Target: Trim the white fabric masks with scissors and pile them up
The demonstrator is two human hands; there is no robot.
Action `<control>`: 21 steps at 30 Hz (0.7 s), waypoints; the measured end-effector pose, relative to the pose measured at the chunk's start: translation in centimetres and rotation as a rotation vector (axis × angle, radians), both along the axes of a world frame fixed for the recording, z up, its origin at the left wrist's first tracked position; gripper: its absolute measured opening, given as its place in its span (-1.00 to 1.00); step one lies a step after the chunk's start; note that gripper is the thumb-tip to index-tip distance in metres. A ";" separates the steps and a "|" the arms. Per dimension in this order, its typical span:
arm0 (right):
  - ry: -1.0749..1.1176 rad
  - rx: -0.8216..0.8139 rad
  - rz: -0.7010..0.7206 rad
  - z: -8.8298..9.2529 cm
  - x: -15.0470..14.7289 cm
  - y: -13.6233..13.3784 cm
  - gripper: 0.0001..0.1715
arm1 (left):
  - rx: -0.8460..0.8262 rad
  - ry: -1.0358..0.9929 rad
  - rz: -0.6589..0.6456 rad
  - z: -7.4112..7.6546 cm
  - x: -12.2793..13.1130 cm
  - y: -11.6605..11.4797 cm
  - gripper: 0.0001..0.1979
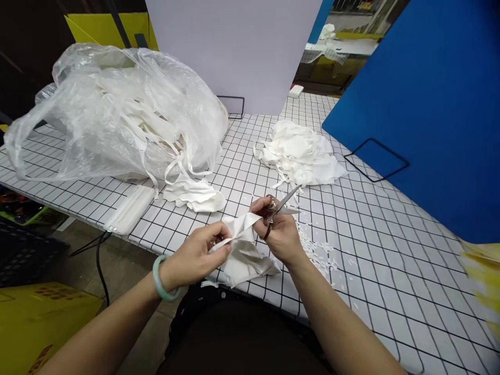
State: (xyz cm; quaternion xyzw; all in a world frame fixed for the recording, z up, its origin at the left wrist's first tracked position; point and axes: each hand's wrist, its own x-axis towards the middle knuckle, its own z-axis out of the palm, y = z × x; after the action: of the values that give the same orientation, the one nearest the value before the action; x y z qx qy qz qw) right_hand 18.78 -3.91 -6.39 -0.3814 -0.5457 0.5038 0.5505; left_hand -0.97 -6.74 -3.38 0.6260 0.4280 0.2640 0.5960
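A piece of white fabric (250, 258) hangs over the near table edge, pinched by my left hand (201, 252), whose wrist bears a pale green bangle. My right hand (279, 229) has its fingers in the handles of a pair of scissors (287, 200); the blades stand apart and point up and to the right, away from the fabric. The thumb and forefinger of that hand also seem to touch the fabric's upper corner. Another crumpled white cloth (194, 192) lies just beyond my left hand, by the mouth of a clear plastic bag (86, 140).
White strips and cloth fill the bag. A pile of white cloth pieces (299, 153) lies farther back, with small white scraps (318, 255) scattered nearer. A blue panel (429, 114) stands right, a pale panel (238, 47) behind. A white power strip (130, 208) sits at the left edge.
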 end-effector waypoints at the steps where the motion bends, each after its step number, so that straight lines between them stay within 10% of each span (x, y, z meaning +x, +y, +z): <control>1: 0.035 0.023 -0.012 0.1 -0.1 0.0 -0.75 | -0.181 -0.114 -0.041 0.2 0.1 -0.1 -0.72; 5: 0.138 0.091 -0.022 0.4 -0.9 -0.1 -0.76 | -0.710 -0.513 -0.071 0.2 1.3 -0.6 -0.50; 11: 0.109 0.141 -0.172 -0.2 -0.9 -0.3 -0.75 | -0.785 -0.601 0.191 -0.5 1.9 -1.1 -0.77; 16: 0.144 0.174 -0.165 0.7 -1.9 -0.4 -0.76 | -0.979 -0.706 0.064 -0.6 1.7 -1.8 -0.68; 21: 0.202 0.152 -0.092 1.7 -2.9 0.1 -0.75 | -0.552 -0.610 0.185 0.3 1.5 -2.9 -0.77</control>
State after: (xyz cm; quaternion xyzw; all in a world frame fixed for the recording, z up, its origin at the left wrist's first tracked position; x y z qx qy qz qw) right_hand 15.86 -3.84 -4.65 -0.3103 -0.5060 0.4710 0.6526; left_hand 0.50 -9.61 -3.08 0.2949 0.3408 0.3652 0.8146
